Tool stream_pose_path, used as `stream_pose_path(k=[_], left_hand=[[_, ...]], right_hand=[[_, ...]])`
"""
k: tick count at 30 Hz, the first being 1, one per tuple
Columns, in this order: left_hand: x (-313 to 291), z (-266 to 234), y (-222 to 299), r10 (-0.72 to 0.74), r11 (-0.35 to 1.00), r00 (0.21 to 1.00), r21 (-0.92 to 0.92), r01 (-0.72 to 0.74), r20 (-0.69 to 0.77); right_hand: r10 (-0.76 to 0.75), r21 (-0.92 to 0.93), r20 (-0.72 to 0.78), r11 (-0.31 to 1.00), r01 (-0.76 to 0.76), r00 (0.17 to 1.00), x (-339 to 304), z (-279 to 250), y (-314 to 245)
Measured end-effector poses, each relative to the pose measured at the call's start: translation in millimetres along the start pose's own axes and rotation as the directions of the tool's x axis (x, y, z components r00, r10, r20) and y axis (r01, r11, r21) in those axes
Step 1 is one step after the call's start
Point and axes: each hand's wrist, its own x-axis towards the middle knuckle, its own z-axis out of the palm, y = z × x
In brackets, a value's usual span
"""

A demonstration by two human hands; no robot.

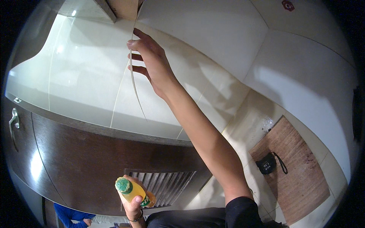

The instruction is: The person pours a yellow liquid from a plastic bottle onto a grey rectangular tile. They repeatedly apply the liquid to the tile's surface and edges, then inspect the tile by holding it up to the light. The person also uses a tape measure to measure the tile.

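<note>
My right hand (150, 53) reaches up and ahead, pinching a long thin pale strip (136, 91) between thumb and finger; its other fingers are spread. The strip's lower part hangs in a slight curve, while its upper end runs up beside a brown wooden panel (123, 8). Low in the view, my left hand (131, 205) is wrapped round a yellow bottle (137, 190) with a green cap (123, 185). Pale crusty residue marks the cap. What fills the bottle I cannot tell.
A dark wooden door (87, 155) with a metal handle (14, 121) and a louvred vent (161, 186) lies left. White panels (213, 30) stand ahead. On a brown board (300, 163) at right rests a black tape measure (267, 164). A person's blue sleeve (70, 216) shows bottom left.
</note>
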Motion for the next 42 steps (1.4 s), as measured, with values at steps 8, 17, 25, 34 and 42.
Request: stream_pose_path(k=[8,17,25,34,42], left_hand=[[8,10,1,0.034,0.999,0.999,-0.039,-0.034,0.0],[12,10,-7,0.054,0.991,0.998,-0.12,-0.055,-0.01],[20,5,-14,0.072,0.985,0.997,-0.156,-0.07,0.006],[21,3,-11,0.036,0.98,0.999,-0.199,-0.028,0.038],[21,8,-8,0.07,0.994,0.997,-0.09,-0.066,0.036]], right_hand=[[0.084,-0.104,-0.022,0.991,-0.086,0.996,-40,-19,4],[-0.042,-0.028,-0.082,0.999,0.04,0.996,-7,-38,16],[-0.129,-0.028,-0.073,0.991,0.127,0.989,24,-20,23],[-0.165,-0.019,-0.055,0.986,0.164,0.985,30,-3,32],[0.026,-0.075,0.034,0.997,-0.023,0.999,6,-10,23]])
